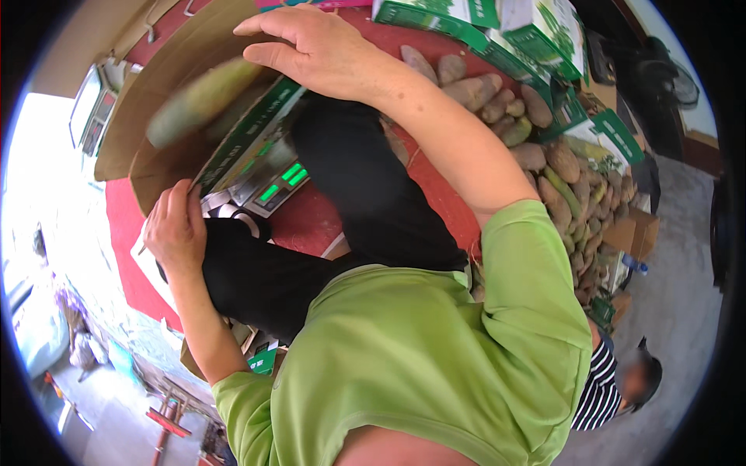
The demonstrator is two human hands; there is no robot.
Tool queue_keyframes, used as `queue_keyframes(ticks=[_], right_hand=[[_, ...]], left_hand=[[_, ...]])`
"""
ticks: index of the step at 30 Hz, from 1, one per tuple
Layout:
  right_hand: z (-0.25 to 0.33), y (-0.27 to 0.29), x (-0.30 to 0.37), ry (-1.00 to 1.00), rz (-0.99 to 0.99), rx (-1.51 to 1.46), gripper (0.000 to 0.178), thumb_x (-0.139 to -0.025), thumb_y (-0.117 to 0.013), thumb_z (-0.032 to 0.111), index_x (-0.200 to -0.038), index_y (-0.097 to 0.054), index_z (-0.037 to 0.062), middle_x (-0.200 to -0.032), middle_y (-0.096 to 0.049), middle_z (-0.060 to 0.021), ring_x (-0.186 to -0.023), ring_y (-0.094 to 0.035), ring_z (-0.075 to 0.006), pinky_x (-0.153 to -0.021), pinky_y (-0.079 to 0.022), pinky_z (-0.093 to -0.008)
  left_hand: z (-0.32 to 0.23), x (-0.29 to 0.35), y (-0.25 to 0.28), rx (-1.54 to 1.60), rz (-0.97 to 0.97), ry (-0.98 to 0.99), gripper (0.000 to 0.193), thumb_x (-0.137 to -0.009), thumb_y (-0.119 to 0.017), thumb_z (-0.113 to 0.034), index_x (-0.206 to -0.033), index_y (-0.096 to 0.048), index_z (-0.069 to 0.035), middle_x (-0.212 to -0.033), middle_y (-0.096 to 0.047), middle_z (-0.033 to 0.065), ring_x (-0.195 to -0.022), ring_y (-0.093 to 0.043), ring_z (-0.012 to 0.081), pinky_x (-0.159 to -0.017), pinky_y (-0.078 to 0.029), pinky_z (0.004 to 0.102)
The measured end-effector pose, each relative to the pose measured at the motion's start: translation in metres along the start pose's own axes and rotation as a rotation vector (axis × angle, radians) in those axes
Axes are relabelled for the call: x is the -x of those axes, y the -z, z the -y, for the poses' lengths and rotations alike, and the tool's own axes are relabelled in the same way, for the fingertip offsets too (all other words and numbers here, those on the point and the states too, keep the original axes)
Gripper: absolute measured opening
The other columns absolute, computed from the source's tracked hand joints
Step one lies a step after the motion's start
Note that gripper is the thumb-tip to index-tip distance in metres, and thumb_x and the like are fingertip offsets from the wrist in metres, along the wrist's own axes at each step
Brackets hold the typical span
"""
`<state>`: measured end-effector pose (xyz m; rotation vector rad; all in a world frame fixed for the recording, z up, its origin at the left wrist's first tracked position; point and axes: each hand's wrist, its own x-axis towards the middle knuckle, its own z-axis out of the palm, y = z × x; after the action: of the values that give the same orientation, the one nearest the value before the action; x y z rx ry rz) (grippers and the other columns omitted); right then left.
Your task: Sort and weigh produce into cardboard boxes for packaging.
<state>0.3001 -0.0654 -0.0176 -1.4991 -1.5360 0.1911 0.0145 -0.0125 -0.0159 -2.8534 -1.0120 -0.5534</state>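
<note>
An open cardboard box (116,147) with a green printed outer side rests at the upper left, by a digital scale (268,203) with lit green displays. My left hand (177,229) is closed on the box's near edge. Above the box's far right corner my right hand (311,50) is open, thumb and fingers apart, holding nothing. A long pale-green, radish-like vegetable (202,101), smeared by motion, is inside the box opening, just left of the right hand's fingers and apart from them. Beneath it a darker shape is partly hidden.
Many soil-covered long vegetables (579,194) are heaped at the right, with more on the red surface (435,186) beyond my right arm. Green and white cartons (536,39) stand at the far right. A person in a striped shirt (598,388) is at lower right. My black-trousered knees flank the scale.
</note>
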Motion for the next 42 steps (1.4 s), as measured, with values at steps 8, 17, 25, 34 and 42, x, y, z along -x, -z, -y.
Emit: queue_keyframes(ticks=[8, 17, 25, 34, 42], right_hand=[[-0.089, 0.073, 0.128, -0.625, -0.079, -0.060, 0.028, -0.089, -0.060, 0.017, -0.113, -0.061, 0.0026, -0.103, -0.065, -0.0058, -0.097, -0.058, -0.0126, -0.085, -0.046, -0.0274], [-0.120, 0.175, 0.356, -1.192, 0.170, 0.453, 0.030, -0.084, -0.058, 0.024, -0.107, -0.063, 0.0068, -0.102, -0.065, -0.0167, -0.098, -0.060, -0.0332, -0.083, -0.047, -0.0389], [-0.138, 0.165, 0.590, -1.421, 0.397, 0.468, 0.027, -0.082, -0.060, 0.020, -0.101, -0.065, 0.0029, -0.095, -0.066, -0.0135, -0.082, -0.062, -0.0257, -0.067, -0.048, -0.0386], [-0.092, 0.085, 0.680, -1.430, 0.913, 0.480, 0.017, -0.084, -0.057, 0.018, -0.089, -0.067, 0.0065, -0.089, -0.067, -0.0081, -0.072, -0.064, -0.0208, -0.057, -0.050, -0.0378], [-0.062, 0.031, 0.712, -1.912, 0.404, 0.270, 0.027, -0.079, -0.058, 0.013, -0.105, -0.063, 0.0075, -0.107, -0.063, -0.0127, -0.103, -0.058, -0.0285, -0.085, -0.046, -0.0427]], left_hand=[[0.000, 0.001, -0.006, -0.022, -0.014, 0.005, 0.009, -0.085, -0.064, -0.015, -0.092, -0.064, -0.010, -0.082, -0.065, 0.0046, -0.071, -0.064, 0.0251, -0.059, -0.049, 0.0341], [0.006, 0.004, -0.014, -0.013, -0.008, -0.020, 0.014, -0.087, -0.062, -0.016, -0.097, -0.064, -0.007, -0.084, -0.066, 0.0083, -0.072, -0.064, 0.0265, -0.061, -0.049, 0.0339], [0.014, 0.008, -0.012, -0.132, 0.018, 0.015, 0.021, -0.089, -0.061, -0.023, -0.100, -0.064, -0.006, -0.089, -0.067, 0.0108, -0.076, -0.065, 0.0295, -0.063, -0.050, 0.0361], [0.019, 0.008, -0.010, -0.155, -0.010, 0.006, 0.022, -0.090, -0.061, -0.024, -0.101, -0.064, -0.006, -0.087, -0.066, 0.0100, -0.075, -0.064, 0.0278, -0.063, -0.049, 0.0349], [0.015, 0.008, -0.015, -0.163, 0.032, 0.064, 0.023, -0.090, -0.060, -0.024, -0.103, -0.063, -0.005, -0.088, -0.067, 0.0109, -0.076, -0.065, 0.0281, -0.065, -0.050, 0.0350]])
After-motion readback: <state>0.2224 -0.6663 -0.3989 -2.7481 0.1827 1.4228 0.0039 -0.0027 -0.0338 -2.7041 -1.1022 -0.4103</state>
